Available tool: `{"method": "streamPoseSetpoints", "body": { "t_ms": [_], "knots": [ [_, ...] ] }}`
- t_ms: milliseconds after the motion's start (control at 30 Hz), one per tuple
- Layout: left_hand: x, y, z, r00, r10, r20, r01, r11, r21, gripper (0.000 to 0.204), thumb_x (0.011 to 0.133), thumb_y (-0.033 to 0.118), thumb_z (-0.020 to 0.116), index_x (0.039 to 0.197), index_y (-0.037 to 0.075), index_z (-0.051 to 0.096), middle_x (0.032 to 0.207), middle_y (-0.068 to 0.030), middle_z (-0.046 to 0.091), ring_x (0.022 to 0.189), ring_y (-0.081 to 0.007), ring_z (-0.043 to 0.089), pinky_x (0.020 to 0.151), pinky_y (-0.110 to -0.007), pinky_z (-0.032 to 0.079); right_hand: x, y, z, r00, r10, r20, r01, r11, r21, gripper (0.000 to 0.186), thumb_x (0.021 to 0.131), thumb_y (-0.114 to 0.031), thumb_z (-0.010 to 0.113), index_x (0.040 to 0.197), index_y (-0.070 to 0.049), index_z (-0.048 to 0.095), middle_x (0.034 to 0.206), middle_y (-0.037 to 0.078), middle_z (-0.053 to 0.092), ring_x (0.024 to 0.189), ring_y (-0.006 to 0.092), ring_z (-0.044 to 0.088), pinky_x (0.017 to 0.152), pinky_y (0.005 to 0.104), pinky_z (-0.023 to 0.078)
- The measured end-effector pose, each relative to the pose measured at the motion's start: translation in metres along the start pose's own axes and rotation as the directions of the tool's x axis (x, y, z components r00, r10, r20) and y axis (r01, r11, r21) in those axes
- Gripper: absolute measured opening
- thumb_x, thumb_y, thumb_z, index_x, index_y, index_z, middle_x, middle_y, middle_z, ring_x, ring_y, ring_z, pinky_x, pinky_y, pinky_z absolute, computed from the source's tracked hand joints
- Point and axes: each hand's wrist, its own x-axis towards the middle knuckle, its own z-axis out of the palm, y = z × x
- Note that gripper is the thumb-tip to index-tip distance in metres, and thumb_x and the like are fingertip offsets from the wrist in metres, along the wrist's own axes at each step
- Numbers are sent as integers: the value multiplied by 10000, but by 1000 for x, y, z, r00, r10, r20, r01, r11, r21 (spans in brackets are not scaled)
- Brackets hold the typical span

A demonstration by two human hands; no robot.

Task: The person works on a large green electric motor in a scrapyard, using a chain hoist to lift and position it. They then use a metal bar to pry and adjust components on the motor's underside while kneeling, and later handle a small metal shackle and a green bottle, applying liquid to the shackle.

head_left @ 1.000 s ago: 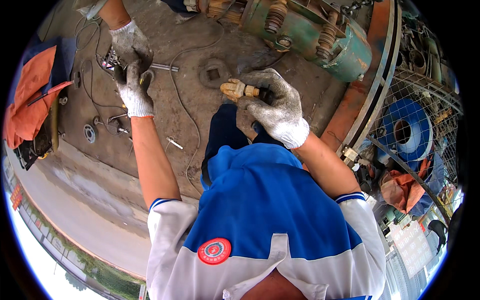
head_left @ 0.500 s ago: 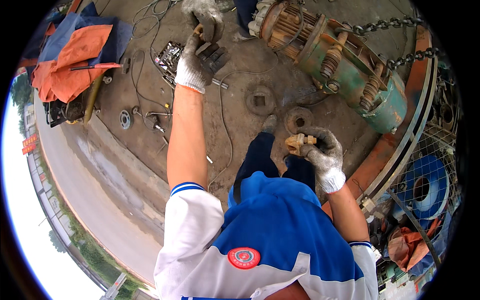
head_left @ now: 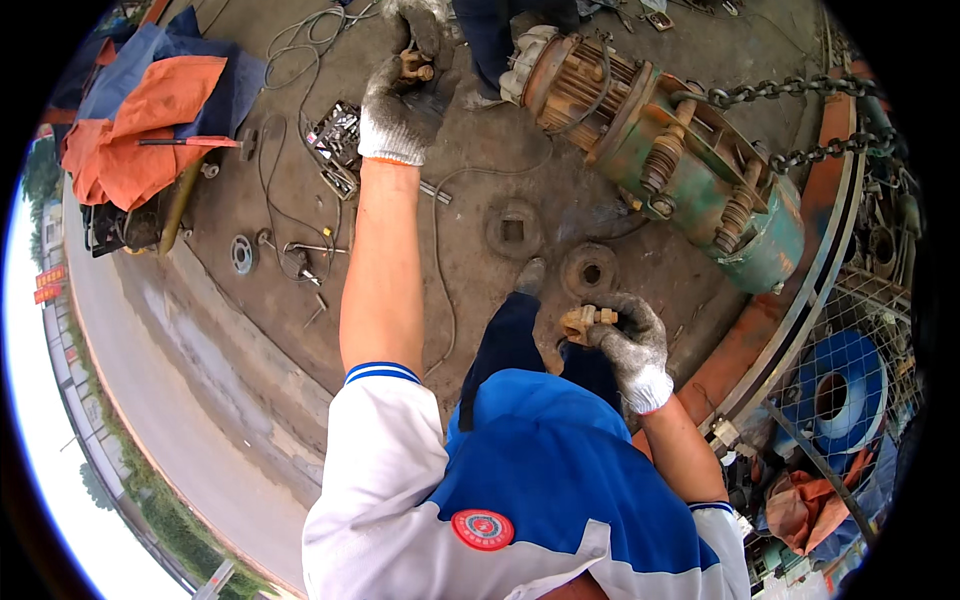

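Observation:
My left hand (head_left: 392,122), in a grey-coated white glove, reaches to the far side. Its thumb and blurred fingers are at a brass-coloured pipe fitting (head_left: 415,68), which seems to lie in its grip. A co-worker's gloved hand (head_left: 420,28) comes down from the top edge, right at that fitting. Near my legs, my right hand (head_left: 635,340), gloved too, pinches a second brass-coloured fitting (head_left: 588,321) with hex-shaped parts, its forked end pointing left.
A rusty green motor unit (head_left: 650,140) with springs lies at the right, by heavy chains (head_left: 790,92). Two round metal discs (head_left: 513,230) lie before my foot. A socket set (head_left: 338,132), cables and a hammer (head_left: 190,142) on orange cloth are at the left. Blue wheel (head_left: 838,390) behind mesh.
The far fitting has come down slightly into my left hand, whose spread fingers have drawn in around it. My right hand has shifted slightly left and down in view, still holding its fitting.

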Motion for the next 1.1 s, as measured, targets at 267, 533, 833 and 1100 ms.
{"method": "streamPoseSetpoints", "body": {
  "t_ms": [267, 533, 833, 1100],
  "knots": [
    [-119, -51, -30, 994, -45, 100, 56, 992, -114, 379, 1041, 200, 581, 1325, -51, 573, 1297, -235, 649, 1239, -418, 634, 1049, -598, 559, 23, -20, 7, 987, -159, -23, 158, 987, -31, 377, 864, 69, 725, 1223, 31, 618, 1156, 137, 700, 1076, 221, 696, 935, 376, 595],
    [-208, -135, 14, 975, -209, 69, 208, 978, 26, 487, 960, 150, 673, 1385, -51, 544, 1346, -230, 643, 1317, -437, 587, 1218, -655, 327, 18, -45, 11, 983, -185, 21, 184, 983, 6, 403, 835, 94, 750, 1219, 38, 639, 1166, 134, 712, 1096, 210, 698, 981, 366, 584],
    [-239, -182, 11, 910, -409, -69, 411, 911, 27, 483, 940, 145, 681, 1368, -35, 546, 1300, -245, 651, 1223, -382, 657, 1071, -539, 549, 6, -15, -29, 996, -4, -85, 28, 959, 283, 320, 942, -10, 676, 1254, 43, 624, 1114, 140, 710, 1004, 216, 714, 850, 349, 611],
    [-332, -243, -67, 898, -262, -354, 315, 944, 100, 427, 1017, 225, 627, 1381, 22, 532, 1262, -252, 660, 1120, -388, 705, 955, -558, 627, 3, 93, -114, 973, 231, -7, -211, 901, 379, 339, 1037, -177, 602, 1299, 31, 549, 1085, 188, 692, 784, 255, 721, 591, 339, 611]
  ]
}}
